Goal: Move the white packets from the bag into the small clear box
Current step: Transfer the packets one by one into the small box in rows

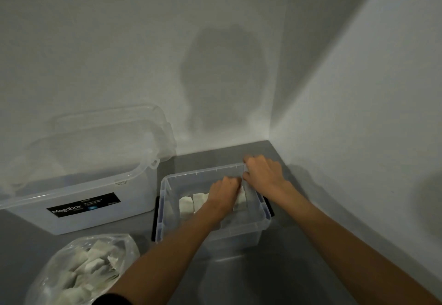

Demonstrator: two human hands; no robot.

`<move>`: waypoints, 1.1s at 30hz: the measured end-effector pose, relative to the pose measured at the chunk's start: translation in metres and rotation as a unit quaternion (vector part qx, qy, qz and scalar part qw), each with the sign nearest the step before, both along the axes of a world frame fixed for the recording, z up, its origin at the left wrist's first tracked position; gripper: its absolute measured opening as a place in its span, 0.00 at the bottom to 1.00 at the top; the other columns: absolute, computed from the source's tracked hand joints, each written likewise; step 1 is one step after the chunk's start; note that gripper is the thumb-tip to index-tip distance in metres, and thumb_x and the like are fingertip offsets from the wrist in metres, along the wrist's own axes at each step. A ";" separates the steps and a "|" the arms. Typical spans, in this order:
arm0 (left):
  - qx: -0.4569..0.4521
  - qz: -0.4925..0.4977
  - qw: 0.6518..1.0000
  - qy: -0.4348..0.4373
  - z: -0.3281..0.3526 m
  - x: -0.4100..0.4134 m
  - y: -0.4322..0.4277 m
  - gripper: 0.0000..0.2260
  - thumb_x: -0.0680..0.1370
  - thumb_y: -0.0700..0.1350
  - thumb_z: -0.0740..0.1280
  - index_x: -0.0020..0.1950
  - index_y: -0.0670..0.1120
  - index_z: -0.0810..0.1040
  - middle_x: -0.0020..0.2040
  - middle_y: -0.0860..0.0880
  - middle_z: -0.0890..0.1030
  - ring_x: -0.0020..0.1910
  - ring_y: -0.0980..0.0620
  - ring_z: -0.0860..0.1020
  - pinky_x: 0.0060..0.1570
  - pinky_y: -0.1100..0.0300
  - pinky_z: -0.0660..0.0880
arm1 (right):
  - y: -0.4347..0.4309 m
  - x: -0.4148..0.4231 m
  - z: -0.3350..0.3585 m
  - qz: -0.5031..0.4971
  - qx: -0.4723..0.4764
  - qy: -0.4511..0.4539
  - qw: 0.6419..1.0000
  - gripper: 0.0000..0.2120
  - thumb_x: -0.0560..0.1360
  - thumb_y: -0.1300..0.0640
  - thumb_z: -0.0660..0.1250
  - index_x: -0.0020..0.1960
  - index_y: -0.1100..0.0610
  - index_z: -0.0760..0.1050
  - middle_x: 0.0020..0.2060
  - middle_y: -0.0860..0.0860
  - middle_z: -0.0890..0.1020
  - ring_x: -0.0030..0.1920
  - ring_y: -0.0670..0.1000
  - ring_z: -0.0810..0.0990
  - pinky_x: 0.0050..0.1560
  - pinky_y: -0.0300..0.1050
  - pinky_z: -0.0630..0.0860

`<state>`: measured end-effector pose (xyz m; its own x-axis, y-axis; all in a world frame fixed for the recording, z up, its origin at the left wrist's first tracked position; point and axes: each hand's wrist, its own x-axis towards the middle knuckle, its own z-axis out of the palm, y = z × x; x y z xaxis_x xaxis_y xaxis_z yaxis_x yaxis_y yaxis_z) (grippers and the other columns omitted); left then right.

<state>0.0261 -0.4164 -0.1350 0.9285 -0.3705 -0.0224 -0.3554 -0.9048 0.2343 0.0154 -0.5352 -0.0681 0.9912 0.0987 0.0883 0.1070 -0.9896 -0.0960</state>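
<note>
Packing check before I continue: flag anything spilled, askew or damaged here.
Nothing stands out. White packets stand in a row inside the small clear box; the rest sit in the bag. None lie loose on the grey counter.

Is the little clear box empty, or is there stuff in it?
Partly filled: a few white packets sit in the small clear box, with room left. The left hand is inside it.

Left grip (224, 191) seemingly fisted; right grip (264, 173) curled, arms outstretched.
</note>
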 end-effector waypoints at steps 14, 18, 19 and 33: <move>0.064 -0.019 0.992 -0.106 0.028 -0.008 0.016 0.11 0.80 0.51 0.59 0.56 0.46 0.73 0.51 0.46 0.82 0.47 0.45 0.80 0.43 0.56 0.72 | -0.001 -0.003 0.008 0.007 -0.003 0.005 1.000 0.10 0.78 0.56 0.60 0.56 0.59 0.73 0.51 0.57 0.80 0.49 0.58 0.80 0.40 0.45 0.67; -0.039 0.002 0.995 -0.091 0.064 -0.019 0.046 0.11 0.78 0.51 0.61 0.58 0.50 0.76 0.50 0.52 0.83 0.48 0.50 0.81 0.43 0.58 0.75 | 0.009 -0.005 0.020 0.017 -0.006 -0.012 1.000 0.13 0.79 0.55 0.60 0.61 0.58 0.73 0.54 0.57 0.79 0.52 0.59 0.79 0.41 0.45 0.68; -0.059 0.008 0.994 -0.089 0.074 -0.023 0.057 0.11 0.78 0.51 0.62 0.58 0.51 0.76 0.50 0.53 0.83 0.48 0.51 0.80 0.43 0.58 0.74 | 0.014 -0.006 0.024 0.024 -0.001 -0.018 1.000 0.14 0.78 0.56 0.60 0.62 0.58 0.73 0.55 0.57 0.79 0.53 0.59 0.79 0.42 0.45 0.68; -0.131 0.170 0.976 -0.031 0.087 -0.105 0.252 0.02 0.75 0.47 0.69 0.44 0.52 0.82 0.39 0.56 0.81 0.40 0.57 0.79 0.48 0.52 0.78 | 0.183 -0.067 0.041 0.258 0.083 -0.003 0.963 0.10 0.77 0.59 0.60 0.53 0.61 0.77 0.49 0.58 0.80 0.47 0.60 0.80 0.38 0.46 0.69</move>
